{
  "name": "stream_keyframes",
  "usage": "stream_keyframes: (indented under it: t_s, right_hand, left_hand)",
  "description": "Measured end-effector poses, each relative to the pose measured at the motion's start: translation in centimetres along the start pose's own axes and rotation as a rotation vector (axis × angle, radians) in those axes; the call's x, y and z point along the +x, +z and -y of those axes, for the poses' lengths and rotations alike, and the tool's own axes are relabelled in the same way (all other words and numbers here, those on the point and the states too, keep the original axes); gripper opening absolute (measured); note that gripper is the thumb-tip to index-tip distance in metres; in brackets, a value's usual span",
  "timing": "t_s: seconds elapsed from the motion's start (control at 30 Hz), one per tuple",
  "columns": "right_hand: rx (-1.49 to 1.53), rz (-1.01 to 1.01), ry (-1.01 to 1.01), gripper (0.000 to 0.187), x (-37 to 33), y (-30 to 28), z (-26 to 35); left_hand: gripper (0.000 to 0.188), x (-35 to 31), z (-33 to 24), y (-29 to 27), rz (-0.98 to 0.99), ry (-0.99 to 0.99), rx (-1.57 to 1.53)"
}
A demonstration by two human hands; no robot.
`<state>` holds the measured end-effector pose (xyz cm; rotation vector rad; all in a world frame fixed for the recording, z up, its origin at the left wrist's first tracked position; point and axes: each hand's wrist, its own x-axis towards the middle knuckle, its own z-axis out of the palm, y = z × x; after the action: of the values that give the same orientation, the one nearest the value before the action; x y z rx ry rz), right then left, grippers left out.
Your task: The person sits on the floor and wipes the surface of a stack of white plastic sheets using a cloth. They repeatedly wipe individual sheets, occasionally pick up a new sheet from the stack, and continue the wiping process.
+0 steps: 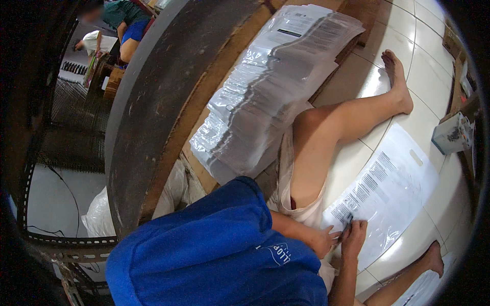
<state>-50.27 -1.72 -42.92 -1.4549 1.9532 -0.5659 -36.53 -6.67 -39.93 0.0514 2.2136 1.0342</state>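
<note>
A large clear plastic bag (403,188) with dark print and a cut-out handle slot lies flat on the tiled floor, in front of my bent leg. By its near edge, my right hand (353,238) is closed around a small dark object (348,219), whose kind I cannot make out. Close beside it, my left hand (322,241) rests at the bag's near corner, its fingers stretched toward the right hand and slightly apart. Part of the fingertips is hidden where the two hands meet.
A long fanned stack of clear printed bags (265,92) lies on wooden boards to the left. Behind it runs a dark curved slab (163,97). A white container (452,133) stands at the right. More plastic (421,288) lies at lower right. Two people (125,25) are at far left.
</note>
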Motion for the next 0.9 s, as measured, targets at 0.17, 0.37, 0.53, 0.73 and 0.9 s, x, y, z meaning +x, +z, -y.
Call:
stream_keyframes:
  t_s: [0.17, 0.37, 0.53, 0.73, 0.9]
  right_hand:
    - [-0.2, -0.392, -0.08, 0.013, 13.8, -4.6, -5.7]
    - [-0.004, -0.32, -0.117, 0.01, 16.4, -8.3, -7.9]
    - [0.015, 0.028, -0.263, 0.018, 1.9, -0.1, -1.1]
    - [-0.095, -0.216, -0.154, 0.013, 8.2, 0.2, -0.4]
    - [-0.069, -0.286, -0.042, 0.013, 19.8, -6.2, -2.7]
  left_hand:
    - [0.04, 0.5, 0.5, 1.0, -0.038, -0.029, -0.048]
    - [0.038, 0.7, 1.3, 0.8, -0.03, -0.039, -0.09]
    - [0.037, 1.8, 1.4, 3.2, -0.051, -0.079, -0.132]
    - [0.037, 2.4, 1.5, 4.1, -0.112, -0.057, -0.07]
    - [0.037, 6.0, 4.2, 9.8, -0.526, 0.002, 0.039]
